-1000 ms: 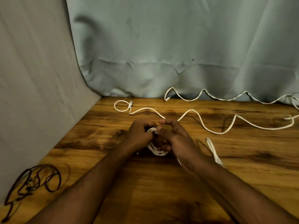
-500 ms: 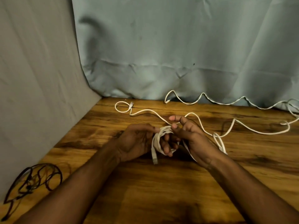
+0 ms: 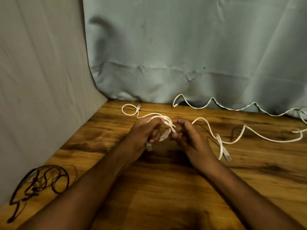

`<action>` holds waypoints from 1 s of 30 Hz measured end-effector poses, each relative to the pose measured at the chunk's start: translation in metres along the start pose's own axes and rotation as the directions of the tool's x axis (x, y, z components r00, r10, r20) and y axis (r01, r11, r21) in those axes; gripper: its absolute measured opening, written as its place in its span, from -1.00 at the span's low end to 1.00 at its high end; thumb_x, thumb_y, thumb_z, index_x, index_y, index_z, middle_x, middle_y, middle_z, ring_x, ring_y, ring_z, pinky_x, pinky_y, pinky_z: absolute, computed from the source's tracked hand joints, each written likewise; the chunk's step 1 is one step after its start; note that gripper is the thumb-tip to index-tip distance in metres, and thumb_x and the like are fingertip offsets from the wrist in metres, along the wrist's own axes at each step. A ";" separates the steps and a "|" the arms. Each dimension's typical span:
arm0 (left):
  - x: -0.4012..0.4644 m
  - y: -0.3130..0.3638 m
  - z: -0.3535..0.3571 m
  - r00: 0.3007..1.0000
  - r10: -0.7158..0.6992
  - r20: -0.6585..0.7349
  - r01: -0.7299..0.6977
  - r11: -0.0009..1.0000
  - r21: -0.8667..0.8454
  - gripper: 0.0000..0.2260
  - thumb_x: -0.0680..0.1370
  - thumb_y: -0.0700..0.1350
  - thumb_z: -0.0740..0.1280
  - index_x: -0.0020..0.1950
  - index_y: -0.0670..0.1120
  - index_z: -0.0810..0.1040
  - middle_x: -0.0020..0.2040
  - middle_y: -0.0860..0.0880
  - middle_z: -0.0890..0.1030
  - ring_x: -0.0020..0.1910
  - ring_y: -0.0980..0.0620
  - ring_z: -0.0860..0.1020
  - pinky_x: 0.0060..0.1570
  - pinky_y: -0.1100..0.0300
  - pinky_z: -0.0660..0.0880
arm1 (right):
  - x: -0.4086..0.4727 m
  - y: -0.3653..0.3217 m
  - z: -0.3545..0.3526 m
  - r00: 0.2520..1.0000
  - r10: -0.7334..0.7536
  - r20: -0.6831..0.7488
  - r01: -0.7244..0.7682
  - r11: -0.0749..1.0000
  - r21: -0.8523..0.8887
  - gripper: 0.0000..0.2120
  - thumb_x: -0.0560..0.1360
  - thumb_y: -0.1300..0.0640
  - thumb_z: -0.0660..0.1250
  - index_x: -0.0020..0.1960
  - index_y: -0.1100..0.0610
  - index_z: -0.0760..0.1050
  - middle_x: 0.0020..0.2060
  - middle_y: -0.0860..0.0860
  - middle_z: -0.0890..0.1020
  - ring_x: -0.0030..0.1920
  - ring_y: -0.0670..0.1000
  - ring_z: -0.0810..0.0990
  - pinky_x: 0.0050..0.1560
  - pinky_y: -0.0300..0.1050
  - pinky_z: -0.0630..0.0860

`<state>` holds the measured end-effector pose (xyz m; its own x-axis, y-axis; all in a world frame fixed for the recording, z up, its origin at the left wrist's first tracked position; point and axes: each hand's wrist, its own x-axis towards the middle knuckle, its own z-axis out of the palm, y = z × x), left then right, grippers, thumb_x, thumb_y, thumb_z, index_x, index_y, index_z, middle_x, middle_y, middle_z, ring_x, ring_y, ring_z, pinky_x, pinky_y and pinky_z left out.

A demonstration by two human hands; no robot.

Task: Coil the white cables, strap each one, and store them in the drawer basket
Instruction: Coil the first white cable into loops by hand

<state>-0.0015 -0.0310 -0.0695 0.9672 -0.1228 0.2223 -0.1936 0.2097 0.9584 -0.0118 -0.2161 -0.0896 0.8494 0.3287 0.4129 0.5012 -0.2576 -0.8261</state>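
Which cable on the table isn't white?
The tangled black cable at the wooden table's near-left edge; the cables by the hands and curtain are white.

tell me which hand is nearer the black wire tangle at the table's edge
Left. The left hand grips the white cable coil mid-table, on the side toward the black wire tangle. The right hand is just beyond the coil, farther away.

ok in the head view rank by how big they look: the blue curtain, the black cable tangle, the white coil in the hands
1. blue curtain, by far the largest
2. black cable tangle, though it lies nearer the camera
3. white coil, gripped by the left hand and right hand, partly hidden
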 end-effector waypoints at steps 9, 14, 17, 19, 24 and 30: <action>0.018 0.005 -0.032 0.943 -0.009 -0.333 -0.101 0.945 -0.310 -0.65 0.63 -0.20 0.25 -0.35 -0.03 0.31 -0.56 0.08 0.21 -0.61 0.13 0.22 -0.55 0.30 0.20 | -0.002 0.009 -0.012 0.991 -0.134 0.021 0.130 0.892 -0.434 -0.66 0.64 0.12 0.35 0.37 -0.16 0.55 0.08 -0.20 0.69 0.08 -0.19 0.65 0.08 -0.02 0.63; 0.022 0.001 -0.050 0.904 -0.033 -0.426 -0.134 0.925 -0.357 -0.65 0.62 -0.15 0.28 -0.35 -0.01 0.30 -0.56 0.09 0.21 -0.60 0.12 0.23 -0.52 0.27 0.15 | 0.003 0.006 -0.021 0.944 -0.328 0.045 0.302 0.794 -0.527 -0.74 0.62 0.15 0.32 0.27 0.01 0.65 0.00 -0.18 0.68 0.04 -0.16 0.61 0.04 -0.04 0.57; 0.022 0.001 -0.045 0.920 -0.022 -0.392 -0.098 0.954 -0.283 -0.65 0.63 -0.12 0.29 -0.34 -0.04 0.32 -0.55 0.08 0.23 -0.58 0.10 0.25 -0.50 0.26 0.19 | 0.004 0.005 -0.021 0.918 -0.396 0.006 0.335 0.768 -0.546 -0.74 0.62 0.10 0.25 0.19 0.05 0.68 -0.01 -0.13 0.69 0.03 -0.09 0.64 0.01 0.04 0.57; 0.020 0.000 -0.039 0.933 -0.016 -0.358 -0.064 0.975 -0.211 -0.64 0.65 -0.06 0.28 -0.34 -0.06 0.32 -0.55 0.07 0.25 -0.59 0.10 0.26 -0.53 0.28 0.22 | 0.003 0.006 -0.021 0.903 -0.429 -0.007 0.355 0.757 -0.548 -0.74 0.62 0.09 0.24 0.16 0.06 0.69 -0.04 -0.12 0.69 0.01 -0.07 0.65 -0.01 0.06 0.58; 0.012 -0.005 -0.021 0.959 -0.017 -0.282 0.004 0.999 -0.048 -0.58 0.65 0.14 0.19 -0.32 -0.06 0.33 -0.52 0.05 0.25 -0.55 0.07 0.24 -0.41 0.16 0.22 | 0.001 0.004 -0.014 0.875 -0.483 -0.026 0.398 0.751 -0.527 -0.81 0.59 0.23 0.34 0.11 0.09 0.69 -0.06 -0.10 0.70 0.00 -0.11 0.65 -0.03 0.00 0.57; 0.004 -0.009 -0.005 0.997 -0.057 -0.045 0.059 0.998 0.039 -0.60 0.67 0.17 0.14 -0.25 -0.05 0.41 -0.46 0.05 0.36 -0.45 0.08 0.32 -0.33 0.13 0.28 | 0.000 0.001 -0.005 0.845 -0.534 0.010 0.466 0.727 -0.504 -0.79 0.58 0.22 0.30 0.10 0.11 0.68 -0.10 -0.07 0.70 -0.09 -0.06 0.67 -0.12 0.02 0.60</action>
<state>0.0053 -0.0290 -0.0780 0.9832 -0.0904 0.1586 -0.1423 0.1645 0.9761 -0.0108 -0.2212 -0.0882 0.4484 0.4242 0.7868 0.8433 -0.4925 -0.2151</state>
